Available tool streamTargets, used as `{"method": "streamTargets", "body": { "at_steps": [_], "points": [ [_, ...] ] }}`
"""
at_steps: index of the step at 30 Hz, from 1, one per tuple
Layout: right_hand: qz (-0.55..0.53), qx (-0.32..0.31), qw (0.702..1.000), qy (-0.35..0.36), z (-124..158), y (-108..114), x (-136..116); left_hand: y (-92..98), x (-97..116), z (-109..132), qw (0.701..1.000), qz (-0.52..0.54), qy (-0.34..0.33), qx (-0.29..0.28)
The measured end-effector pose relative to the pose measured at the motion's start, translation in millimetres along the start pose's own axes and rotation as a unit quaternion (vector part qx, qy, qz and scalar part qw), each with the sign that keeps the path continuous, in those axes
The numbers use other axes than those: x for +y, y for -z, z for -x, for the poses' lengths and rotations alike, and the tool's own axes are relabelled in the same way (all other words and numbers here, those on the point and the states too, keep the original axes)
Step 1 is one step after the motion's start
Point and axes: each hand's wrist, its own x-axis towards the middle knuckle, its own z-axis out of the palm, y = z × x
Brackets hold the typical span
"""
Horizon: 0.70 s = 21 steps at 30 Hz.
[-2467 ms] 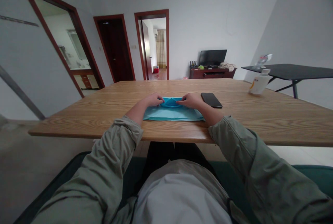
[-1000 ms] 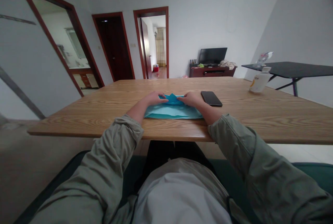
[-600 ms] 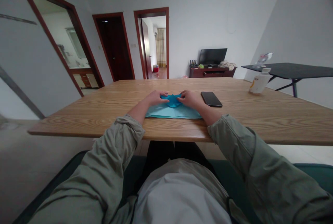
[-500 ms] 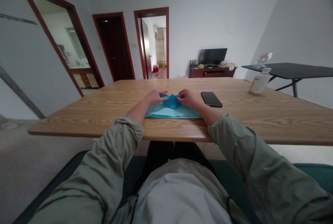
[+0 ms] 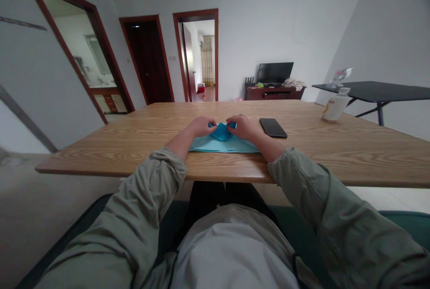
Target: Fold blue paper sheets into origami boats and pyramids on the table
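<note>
A bright blue piece of folded paper (image 5: 221,132) is held between my two hands, its middle bulging towards me. My left hand (image 5: 202,125) pinches its left end with thumb and fingers. At the right end, my right hand (image 5: 242,127) grips it the same way. Under both hands lies a flat light-blue sheet (image 5: 225,146), close to the front edge of the wooden table (image 5: 141,145); I cannot tell its material. The fingers partly cover both ends of the blue paper.
Just right of my right hand lies a black phone (image 5: 273,128). A white pump bottle (image 5: 336,106) stands farther right on the table. Beyond it is a black folding table (image 5: 386,92). A television (image 5: 275,73) stands on a cabinet by the far wall.
My hands have drawn slightly closer together, and the ends of the blue paper are pulled inward with them. The sheet, phone and bottle stay in place.
</note>
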Motion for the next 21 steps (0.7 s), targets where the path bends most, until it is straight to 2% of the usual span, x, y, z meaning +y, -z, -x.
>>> {"method": "streamTargets", "body": {
  "at_steps": [6,13,21],
  "points": [
    [0.024,-0.048,0.998,-0.017,3,7,-6,-4.2,-4,-2,0.999,-0.011,-0.017,-0.043],
    [0.054,-0.096,0.988,-0.105,2,4,1,-8.8,-14,-3,0.998,0.045,0.018,-0.049],
    [0.057,-0.097,0.985,-0.127,1,4,2,-5.7,-11,-3,0.996,0.041,0.063,-0.055]
  ]
}}
